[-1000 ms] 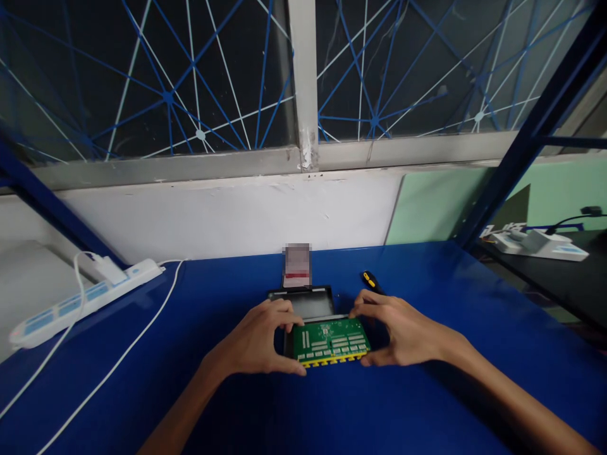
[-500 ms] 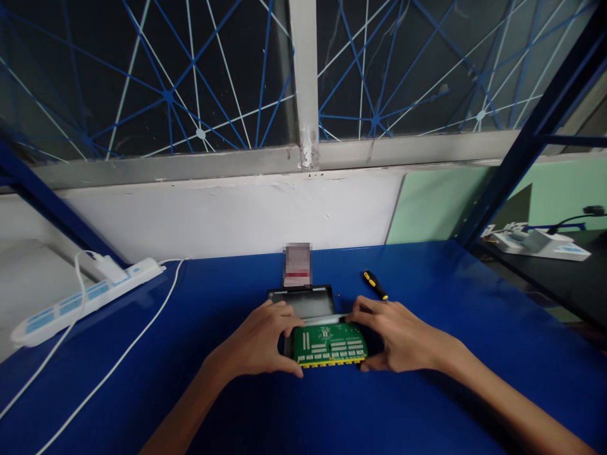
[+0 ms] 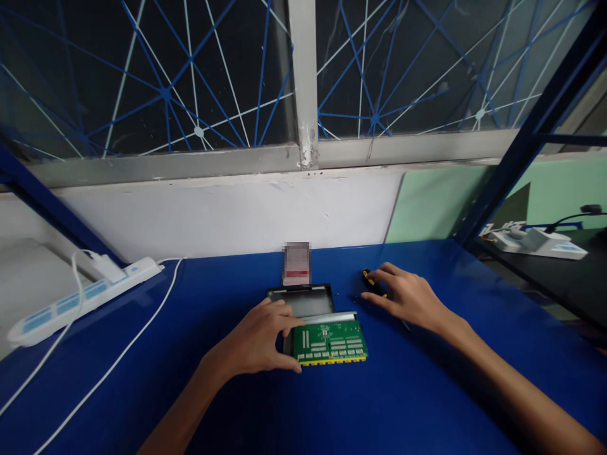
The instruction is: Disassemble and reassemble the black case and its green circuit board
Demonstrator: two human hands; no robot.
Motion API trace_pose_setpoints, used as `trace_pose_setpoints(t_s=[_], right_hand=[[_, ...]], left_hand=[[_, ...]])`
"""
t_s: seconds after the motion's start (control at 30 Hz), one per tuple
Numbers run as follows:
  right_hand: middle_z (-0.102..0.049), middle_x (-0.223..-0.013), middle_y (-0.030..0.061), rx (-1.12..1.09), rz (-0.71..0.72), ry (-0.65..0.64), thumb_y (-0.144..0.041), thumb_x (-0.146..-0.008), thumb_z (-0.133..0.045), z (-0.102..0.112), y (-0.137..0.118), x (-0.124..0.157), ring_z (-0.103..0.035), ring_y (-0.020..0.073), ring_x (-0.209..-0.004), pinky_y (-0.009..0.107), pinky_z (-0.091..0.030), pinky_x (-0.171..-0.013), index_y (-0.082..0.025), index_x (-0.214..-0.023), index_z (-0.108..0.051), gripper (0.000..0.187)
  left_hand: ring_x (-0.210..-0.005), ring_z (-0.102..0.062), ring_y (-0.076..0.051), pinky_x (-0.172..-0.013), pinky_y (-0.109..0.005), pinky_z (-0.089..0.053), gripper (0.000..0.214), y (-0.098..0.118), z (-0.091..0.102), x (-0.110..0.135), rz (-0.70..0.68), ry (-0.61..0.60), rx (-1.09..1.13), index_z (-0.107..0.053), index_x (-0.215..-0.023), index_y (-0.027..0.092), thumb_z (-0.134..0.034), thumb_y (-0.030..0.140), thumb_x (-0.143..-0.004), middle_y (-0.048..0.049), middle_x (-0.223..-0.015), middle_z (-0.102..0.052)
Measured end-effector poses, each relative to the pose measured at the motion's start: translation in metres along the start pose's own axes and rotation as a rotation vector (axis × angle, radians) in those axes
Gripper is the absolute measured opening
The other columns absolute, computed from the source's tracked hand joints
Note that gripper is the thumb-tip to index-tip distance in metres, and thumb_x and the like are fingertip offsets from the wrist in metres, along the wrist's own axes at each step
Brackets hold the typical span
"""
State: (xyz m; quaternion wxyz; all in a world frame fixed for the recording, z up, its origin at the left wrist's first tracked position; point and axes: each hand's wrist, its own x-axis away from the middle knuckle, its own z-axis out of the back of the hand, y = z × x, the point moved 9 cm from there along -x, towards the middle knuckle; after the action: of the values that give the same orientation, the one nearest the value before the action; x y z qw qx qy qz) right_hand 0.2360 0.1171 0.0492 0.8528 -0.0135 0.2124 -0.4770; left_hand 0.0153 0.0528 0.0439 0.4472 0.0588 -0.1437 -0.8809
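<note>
Left hand (image 3: 258,341) pinches the left end of the green rectangular circuit board (image 3: 331,342), thumb at the near corner, fingers curled over the top edge. The board, with a yellow connector row along its near edge, lies mid-tabletop on a black flat plastic case (image 3: 303,302) that sticks out behind it. Right hand (image 3: 408,297) is flat with fingers loosely spread over the yellow-and-black screwdriver (image 3: 367,275), just right of the case; can't tell if they touch. Blue tabletop (image 3: 332,411). White power strip (image 3: 80,297) with cable far left.
</note>
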Motion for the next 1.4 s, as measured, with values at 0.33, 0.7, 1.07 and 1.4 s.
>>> trace_pose_setpoints(t_s=[0.33,0.7,1.07,1.4], right_hand=[[-0.07,-0.073,0.0064,-0.046,-0.2,-0.058,-0.043,-0.083,-0.058,-0.035,0.049,-0.006,-0.062,0.0206,-0.061,0.026,-0.033,-0.049,-0.022,-0.092,-0.069,0.026],[-0.065,-0.061,0.0028,-0.463,-0.284,0.187,-0.048,-0.082,-0.061,0.007,0.053,-0.007,-0.06,0.019,-0.053,0.031,-0.044,-0.052,-0.015,-0.093,-0.067,0.036],[-0.068,-0.071,0.0063,-0.825,-0.257,0.336,-0.044,-0.082,-0.065,0.021,0.043,-0.002,-0.065,0.019,-0.058,0.028,-0.049,-0.045,-0.015,-0.096,-0.061,0.033],[-0.068,-0.072,0.0049,-0.859,-0.24,0.328,-0.042,-0.082,-0.065,0.015,0.035,-0.002,-0.066,0.0184,-0.06,0.029,-0.052,-0.049,-0.016,-0.092,-0.059,0.029]], left_hand=[[-0.076,-0.052,-0.02,-0.072,-0.031,-0.034,0.05,0.001,0.002,-0.001,-0.001,-0.003,-0.028,-0.071,-0.098,0.025,-0.082,0.054,-0.059,0.0017,-0.075,-0.059],[-0.074,-0.052,-0.018,-0.071,-0.03,-0.034,0.043,0.004,0.005,-0.001,-0.016,0.015,-0.029,-0.071,-0.087,0.024,-0.081,0.055,-0.06,0.002,-0.073,-0.059],[-0.075,-0.053,-0.019,-0.078,-0.032,-0.035,0.041,0.004,0.005,-0.001,-0.012,0.007,-0.036,-0.071,-0.088,0.024,-0.081,0.051,-0.06,0.0029,-0.073,-0.059],[-0.075,-0.053,-0.018,-0.081,-0.034,-0.037,0.053,0.0,0.003,0.001,-0.008,0.013,0.007,-0.068,-0.103,0.027,-0.08,0.056,-0.06,0.0034,-0.078,-0.057]])
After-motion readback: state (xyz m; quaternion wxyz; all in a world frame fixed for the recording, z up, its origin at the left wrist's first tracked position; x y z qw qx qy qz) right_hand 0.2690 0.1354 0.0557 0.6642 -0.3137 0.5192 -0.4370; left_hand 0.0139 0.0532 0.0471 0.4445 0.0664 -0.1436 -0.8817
